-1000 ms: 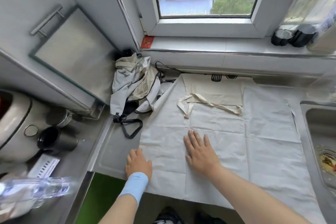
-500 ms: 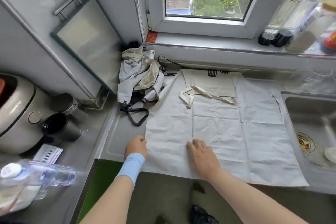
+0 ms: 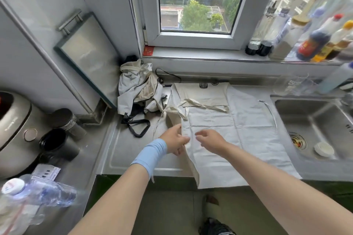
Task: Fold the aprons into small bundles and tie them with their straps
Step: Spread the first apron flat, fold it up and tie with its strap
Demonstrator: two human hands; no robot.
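Note:
A pale cream apron (image 3: pixel 235 135) lies spread on the steel counter, its bib folded down with the neck strap (image 3: pixel 202 104) across it. Its left side is folded inward over the middle, and a thin waist strap (image 3: pixel 157 128) trails off the left fold. My left hand (image 3: pixel 174 140), with a blue wristband, pinches that folded left edge. My right hand (image 3: pixel 210 140) hovers just right of it above the cloth, fingers curled and holding nothing. A crumpled heap of more aprons (image 3: pixel 138 89) with black straps sits at the back left.
A sink (image 3: pixel 315 126) lies right of the apron. Bottles (image 3: pixel 313 42) line the windowsill. To the left stand a rice cooker (image 3: pixel 13 129), two dark cups (image 3: pixel 57 143), a leaning tray (image 3: pixel 87 57) and a plastic bottle (image 3: pixel 38 194). The counter edge (image 3: pixel 145 171) runs just under my wrists.
My left hand lifted the apron's left edge and folded it inward over the middle. My right hand rose off the cloth. The view tilted up toward the window.

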